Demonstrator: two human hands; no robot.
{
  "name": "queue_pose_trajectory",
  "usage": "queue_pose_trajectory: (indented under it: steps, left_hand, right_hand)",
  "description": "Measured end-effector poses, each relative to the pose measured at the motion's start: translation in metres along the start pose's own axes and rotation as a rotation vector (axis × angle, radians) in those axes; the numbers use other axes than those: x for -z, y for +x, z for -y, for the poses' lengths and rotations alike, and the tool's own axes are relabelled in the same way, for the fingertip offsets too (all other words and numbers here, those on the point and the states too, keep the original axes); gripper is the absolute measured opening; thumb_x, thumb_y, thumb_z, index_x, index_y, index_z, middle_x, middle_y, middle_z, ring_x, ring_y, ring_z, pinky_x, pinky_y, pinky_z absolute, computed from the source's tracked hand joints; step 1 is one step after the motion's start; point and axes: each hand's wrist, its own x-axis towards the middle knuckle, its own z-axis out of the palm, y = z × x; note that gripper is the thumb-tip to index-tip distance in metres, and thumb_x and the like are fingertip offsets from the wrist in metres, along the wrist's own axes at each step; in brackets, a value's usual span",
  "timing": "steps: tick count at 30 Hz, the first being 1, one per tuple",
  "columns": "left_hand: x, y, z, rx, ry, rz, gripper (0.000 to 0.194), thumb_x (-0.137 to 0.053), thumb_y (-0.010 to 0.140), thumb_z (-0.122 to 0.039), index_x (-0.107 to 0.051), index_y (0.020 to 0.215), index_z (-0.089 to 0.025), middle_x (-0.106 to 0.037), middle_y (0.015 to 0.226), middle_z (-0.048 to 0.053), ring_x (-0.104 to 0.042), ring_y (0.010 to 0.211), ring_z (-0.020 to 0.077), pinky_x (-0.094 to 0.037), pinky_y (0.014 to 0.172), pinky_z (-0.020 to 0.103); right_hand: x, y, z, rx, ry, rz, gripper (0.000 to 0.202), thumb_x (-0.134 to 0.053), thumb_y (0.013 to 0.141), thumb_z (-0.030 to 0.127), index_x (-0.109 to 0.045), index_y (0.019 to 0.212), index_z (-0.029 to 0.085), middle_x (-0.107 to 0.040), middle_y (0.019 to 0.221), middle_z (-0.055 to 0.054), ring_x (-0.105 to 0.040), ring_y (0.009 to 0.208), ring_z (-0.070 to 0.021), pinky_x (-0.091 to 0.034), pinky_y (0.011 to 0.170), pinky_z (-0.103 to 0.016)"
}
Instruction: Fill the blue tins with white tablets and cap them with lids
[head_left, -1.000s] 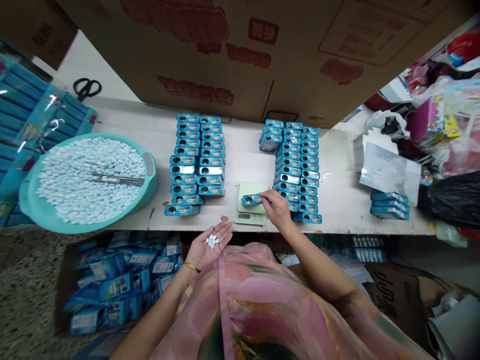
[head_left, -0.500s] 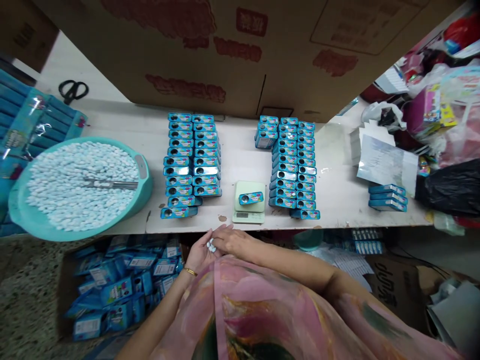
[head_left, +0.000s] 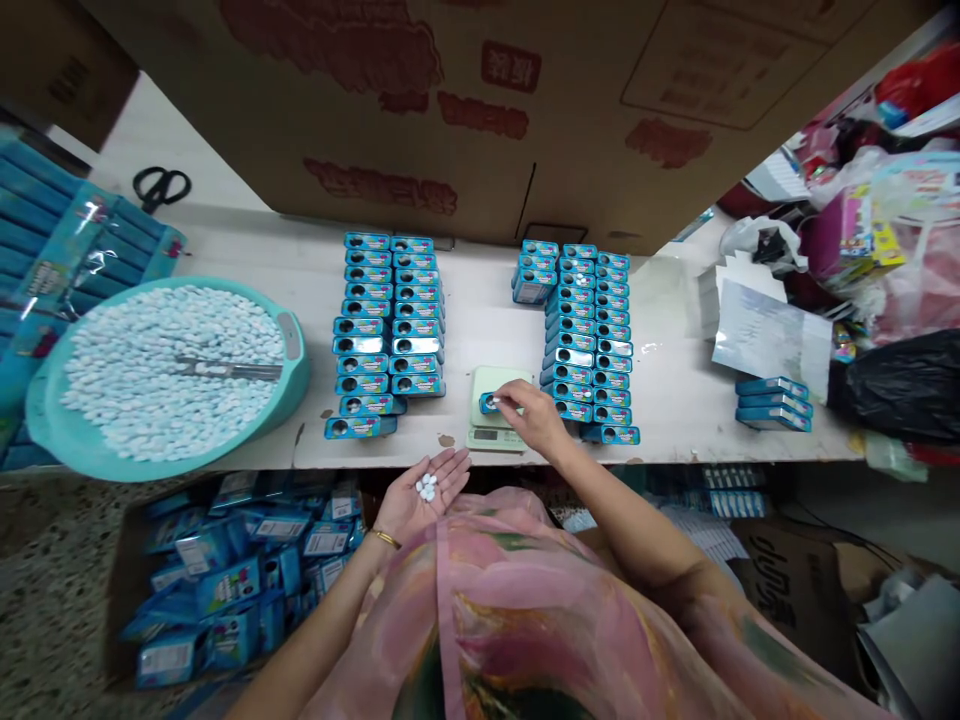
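My left hand (head_left: pixel 420 495) lies palm up with its fingers stretched out below the table edge. Several small pale-blue and white candies (head_left: pixel 426 487) rest on its palm. My right hand (head_left: pixel 529 415) is over the small kitchen scale (head_left: pixel 495 438), its fingertips pinched on a white candy (head_left: pixel 496 400) at the round hole of a blue candy box (head_left: pixel 487 403). That box sits on the scale's plate, its right part hidden by the hand. To the left, a turquoise basin (head_left: pixel 292 400) is full of the same candies, with metal tongs (head_left: pixel 232 370) lying on top.
Blue boxes stand in rows left (head_left: pixel 364 345) and right (head_left: pixel 574 340) of the scale. Behind them is a large cardboard carton (head_left: pixel 480 150). Scissors (head_left: pixel 159 187) lie back left. A stack of boxes (head_left: pixel 772 405) is at right. A carton of packets (head_left: pixel 217 580) sits below left.
My right hand has left my left palm and moved up to the box on the scale with a candy. My left hand has opened out flat. The view has shifted slightly.
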Motion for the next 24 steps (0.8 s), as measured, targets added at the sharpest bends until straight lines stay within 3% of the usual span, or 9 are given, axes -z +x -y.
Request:
queue_pose_trajectory:
  steps: [3, 6, 7, 11, 12, 16, 18, 24]
  left_hand:
    - [0.0, -0.001, 0.001, 0.01, 0.017, -0.031, 0.026, -0.04, 0.08, -0.018, -0.058, 0.094, -0.006, -0.062, 0.099, 0.016, -0.055, 0.096, 0.0219, -0.046, 0.078, 0.032]
    - [0.002, -0.001, 0.001, 0.014, 0.034, -0.082, 0.025, -0.039, 0.08, -0.018, -0.059, 0.089, -0.006, -0.065, 0.082, 0.013, -0.061, 0.069, 0.0158, -0.05, 0.063, 0.027]
    - [0.003, -0.002, 0.001, 0.015, 0.043, -0.103, 0.024, -0.04, 0.08, -0.018, -0.06, 0.087, -0.006, -0.065, 0.077, 0.012, -0.06, 0.062, 0.0141, -0.049, 0.057, 0.026]
    - [0.01, -0.006, -0.004, -0.001, 0.048, -0.179, 0.02, -0.042, 0.078, -0.014, -0.06, 0.075, -0.006, -0.061, 0.067, 0.01, -0.054, 0.053, 0.0109, -0.041, 0.039, 0.019]
    - [0.013, -0.007, -0.006, -0.016, 0.036, -0.192, 0.02, -0.042, 0.078, -0.014, -0.06, 0.074, -0.007, -0.06, 0.066, 0.01, -0.052, 0.051, 0.0098, -0.039, 0.038, 0.018]
    - [0.025, -0.013, -0.015, -0.089, -0.021, -0.239, 0.02, -0.04, 0.078, -0.011, -0.058, 0.073, -0.007, -0.055, 0.064, 0.007, -0.047, 0.048, 0.0072, -0.036, 0.036, 0.016]
    - [0.031, -0.015, -0.018, -0.116, -0.041, -0.26, 0.021, -0.038, 0.079, -0.011, -0.058, 0.072, -0.007, -0.054, 0.064, 0.006, -0.046, 0.048, 0.0069, -0.035, 0.035, 0.016]
    - [0.043, -0.023, -0.022, -0.165, -0.067, -0.335, 0.02, -0.038, 0.079, -0.011, -0.057, 0.071, -0.009, -0.054, 0.063, 0.006, -0.045, 0.047, 0.0064, -0.033, 0.035, 0.015]
  right_hand:
    - [-0.008, -0.011, 0.02, 0.012, 0.043, 0.006, 0.015, -0.046, 0.079, 0.02, -0.058, 0.086, 0.015, -0.057, 0.081, -0.005, -0.053, 0.073, -0.0113, -0.044, 0.07, -0.023]
    - [-0.02, -0.023, 0.039, 0.184, 0.058, 0.227, 0.02, -0.049, 0.078, 0.024, -0.058, 0.095, 0.018, -0.058, 0.092, -0.005, -0.052, 0.087, -0.0134, -0.043, 0.078, -0.025]
    - [-0.022, -0.025, 0.038, 0.202, 0.034, 0.248, 0.024, -0.049, 0.078, 0.026, -0.056, 0.1, 0.019, -0.057, 0.097, -0.006, -0.051, 0.091, -0.0143, -0.042, 0.081, -0.027]
    - [-0.007, -0.02, 0.001, -0.017, -0.179, 0.027, 0.037, -0.052, 0.077, 0.028, -0.049, 0.113, 0.017, -0.051, 0.107, -0.009, -0.044, 0.102, -0.0188, -0.036, 0.089, -0.034]
    - [-0.001, -0.017, -0.012, -0.056, -0.232, 0.022, 0.042, -0.055, 0.075, 0.028, -0.048, 0.115, 0.017, -0.049, 0.11, -0.01, -0.042, 0.103, -0.0202, -0.035, 0.09, -0.036]
    - [0.012, -0.009, -0.043, -0.067, -0.344, 0.214, 0.06, -0.063, 0.067, 0.027, -0.039, 0.121, 0.02, -0.042, 0.12, -0.009, -0.036, 0.108, -0.0237, -0.035, 0.089, -0.039]
    - [0.011, -0.009, -0.044, -0.071, -0.37, 0.274, 0.061, -0.063, 0.067, 0.025, -0.038, 0.122, 0.021, -0.04, 0.121, -0.008, -0.036, 0.108, -0.0234, -0.035, 0.088, -0.039]
    - [-0.007, -0.007, -0.021, -0.04, -0.405, 0.339, 0.036, -0.052, 0.074, 0.019, -0.047, 0.11, 0.018, -0.05, 0.103, -0.007, -0.043, 0.093, -0.0199, -0.038, 0.083, -0.034]
